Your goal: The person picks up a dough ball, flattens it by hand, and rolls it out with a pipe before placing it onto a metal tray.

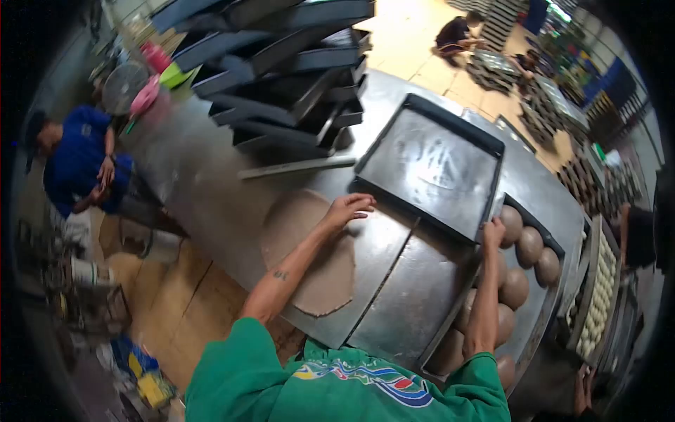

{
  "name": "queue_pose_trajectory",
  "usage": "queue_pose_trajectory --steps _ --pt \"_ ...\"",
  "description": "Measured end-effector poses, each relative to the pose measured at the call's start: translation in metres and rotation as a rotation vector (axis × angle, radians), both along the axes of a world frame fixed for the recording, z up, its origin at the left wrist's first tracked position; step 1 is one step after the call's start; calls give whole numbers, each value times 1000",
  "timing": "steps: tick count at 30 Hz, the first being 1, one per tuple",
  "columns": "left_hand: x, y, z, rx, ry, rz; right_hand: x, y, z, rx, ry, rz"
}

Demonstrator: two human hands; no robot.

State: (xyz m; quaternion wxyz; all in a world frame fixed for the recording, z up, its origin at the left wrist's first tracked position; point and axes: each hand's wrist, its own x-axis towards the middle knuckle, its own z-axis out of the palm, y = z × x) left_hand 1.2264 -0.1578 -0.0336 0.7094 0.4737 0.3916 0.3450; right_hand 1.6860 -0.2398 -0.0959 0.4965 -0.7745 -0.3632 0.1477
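Observation:
A dark square baking tray with a shiny bare inside lies at an angle on the metal table. My right hand grips its near right corner, fingers closed over the rim. At the tray's near left corner, my left hand is held with fingers loosely stretched and nothing in them. A flat, rolled-out sheet of brown dough spreads under my left forearm. To the right of my right arm sit several round brown dough balls, some of them in a dark tray.
Dark trays are stacked high at the table's back left, with a pale bar in front. A person in blue stands at left. Long trays of pale dough pieces stand at right. More people and tray stacks are farther back.

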Motion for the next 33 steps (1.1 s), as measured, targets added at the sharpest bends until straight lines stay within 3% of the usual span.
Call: queue_pose_trajectory --steps 2,3,5,7,9,10,12,14,16,17,18,20,22,24,25,27,28,30,33 --pt "-37 -25 5 295 348 14 -32 2 36 -74 -230 -237" --pt "-66 -25 -1 491 470 103 -59 8 49 -82 -237 -213" --pt "-122 -19 -14 721 709 297 -117 16 65 325 -824 -130" --pt "-165 3 -35 741 817 404 -209 27 83 237 -274 427" --pt "-191 31 -64 871 1190 448 -288 57 73 41 36 892" --pt "-194 37 -61 848 1208 319 -318 80 53 151 -101 1053" --pt "-195 39 -56 809 1088 234 -372 123 24 -10 38 1202" --pt "-195 36 -45 769 984 159 -410 157 13 66 -176 1341" --pt "-197 28 -24 526 774 -35 -434 185 9 47 -263 1447" --pt "-196 24 -18 510 781 -24 -440 196 15 74 -198 1672" --pt "-193 18 -14 572 755 140 -443 199 14 99 -122 1894" --pt "-202 12 -27 618 734 304 -443 190 14 -105 80 1790" --pt "-213 25 -53 977 825 120 -440 175 20 -224 143 1720" --pt "-195 14 -52 916 902 227 -440 157 26 -61 207 1425" --pt "-187 8 -51 832 978 330 -443 153 13 261 49 1386" --pt "-180 15 -72 930 1037 387 -447 145 -7 427 -405 1161" --pt "-176 18 -74 1033 1091 449 -444 135 -6 441 -410 1147" --pt "-170 -8 -41 1194 1027 485 -438 120 14 735 -561 997" --pt "-154 -57 35 1411 840 546 -421 68 66 1071 -538 878"
